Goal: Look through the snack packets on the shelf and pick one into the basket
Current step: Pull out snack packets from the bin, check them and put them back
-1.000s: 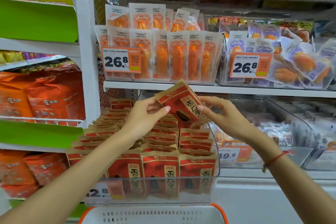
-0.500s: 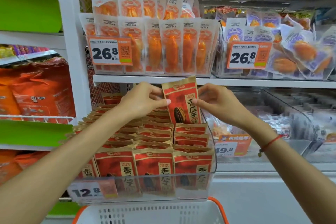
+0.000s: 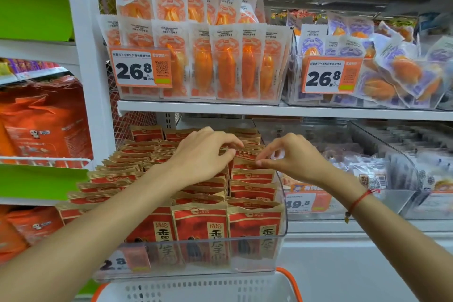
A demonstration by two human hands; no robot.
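At the bottom centre of the frame sat your basket (image 3: 196, 289), white with an orange rim, just under the front edge of a clear bin (image 3: 282, 216). That bin took up the lower middle of the frame and was packed with rows of red and tan snack packets (image 3: 199, 230) standing upright, with a price tag (image 3: 122, 262) stuck on its front wall at the lower left.

Your two forearms reached in from the bottom corners to meet over the middle of the bin. Your left hand (image 3: 201, 157) lay palm down on the packets with its fingers curled, thumb and fingertips pinching the top edge of a packet in the middle rows. Your right hand (image 3: 291, 157), with a red string (image 3: 359, 200) round the wrist, was just beside it, thumb and forefinger pinching the top edge of a packet in the right-hand column, the other fingers arched above. No packet was lifted clear of the rows.

Farther back, across the upper middle of the frame, a white shelf (image 3: 269, 110) carried bins of orange packets (image 3: 228, 61) with two tags reading 26.8. At the far left were large orange bags (image 3: 44, 120).
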